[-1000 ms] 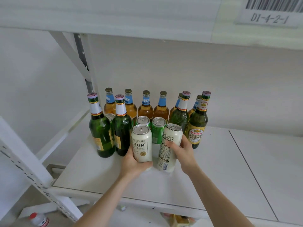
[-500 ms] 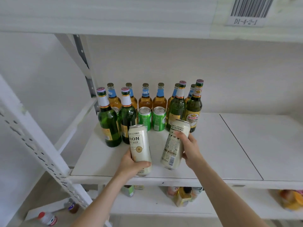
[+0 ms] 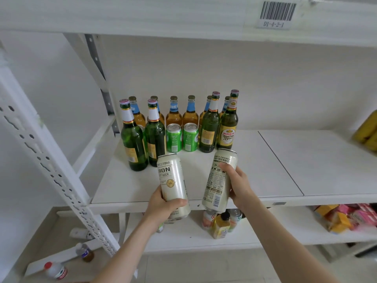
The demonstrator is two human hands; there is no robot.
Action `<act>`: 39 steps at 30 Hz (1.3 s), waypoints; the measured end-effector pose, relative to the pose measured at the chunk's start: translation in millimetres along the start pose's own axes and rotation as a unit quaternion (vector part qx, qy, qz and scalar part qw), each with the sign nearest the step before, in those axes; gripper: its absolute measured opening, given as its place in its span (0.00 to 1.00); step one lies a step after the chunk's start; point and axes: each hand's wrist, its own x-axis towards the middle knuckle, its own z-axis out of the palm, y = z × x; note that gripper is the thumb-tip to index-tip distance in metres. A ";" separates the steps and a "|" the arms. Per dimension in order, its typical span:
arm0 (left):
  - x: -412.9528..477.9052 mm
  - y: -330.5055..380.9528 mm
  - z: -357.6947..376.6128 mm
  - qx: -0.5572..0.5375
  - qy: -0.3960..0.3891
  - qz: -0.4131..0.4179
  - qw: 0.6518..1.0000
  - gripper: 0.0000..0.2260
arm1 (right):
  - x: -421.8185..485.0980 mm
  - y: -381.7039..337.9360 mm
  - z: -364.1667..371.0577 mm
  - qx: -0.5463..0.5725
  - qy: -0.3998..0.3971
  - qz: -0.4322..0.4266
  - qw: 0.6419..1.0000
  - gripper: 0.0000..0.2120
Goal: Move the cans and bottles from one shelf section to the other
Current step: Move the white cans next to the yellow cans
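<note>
Each hand is closed around a tall cream-coloured beer can, and both cans are lifted clear of the shelf board (image 3: pixel 126 188), out over its front edge. The left hand (image 3: pixel 163 206) grips the lower part of the left can (image 3: pixel 173 182), whose printed face reads "FT BEER"; the right hand (image 3: pixel 239 186) wraps the side of the right can (image 3: pixel 221 178), fingers (image 3: pixel 226 167) across its label. Both cans have their long axes close to upright, tops leaning slightly away from each other (the right one more so). The empty shelf section (image 3: pixel 326 162) lies to the right, beyond the seam (image 3: pixel 280 162) that divides the boards, so the right hand and its can are the nearer of the two to it; the left can would have to cross more of the front edge. Remaining stock stands at the back left of the left board: green glass bottles (image 3: pixel 133 139), amber bottles (image 3: pixel 173 117) and two green cans (image 3: pixel 181 137).
</note>
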 end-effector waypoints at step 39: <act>-48.9 6.9 370.1 0.040 -0.071 0.007 0.997 0.29 | -41.8 -62.8 -365.0 -0.005 0.068 -0.001 0.998 0.13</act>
